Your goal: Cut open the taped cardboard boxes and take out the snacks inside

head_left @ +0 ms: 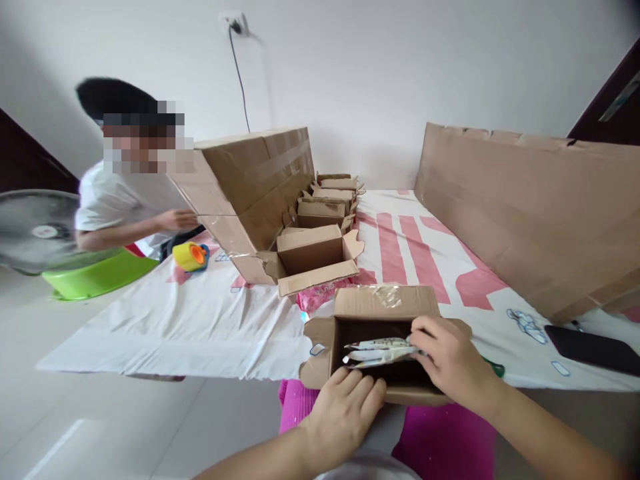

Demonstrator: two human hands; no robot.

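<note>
An open cardboard box [387, 302] stands at the table's near edge with its flaps spread out. Inside it are several thin, flat packets [380, 355] with printed wrappers, standing close together. My right hand [447, 357] reaches over the box's right end, its thumb and fingers pinched on the packets' right ends. Over the near wall lie the curled fingers of my left hand [345, 407], gripping the box there. What the packets contain cannot be made out.
Several open cardboard boxes [317, 253] line up beside a large carton [265, 180]. A pink packet [320, 295] lies behind my box. A cardboard panel [525, 207] and a black phone [595, 348] are at right. At left are a tape roll [187, 256], another person [133, 200] and a fan [40, 230].
</note>
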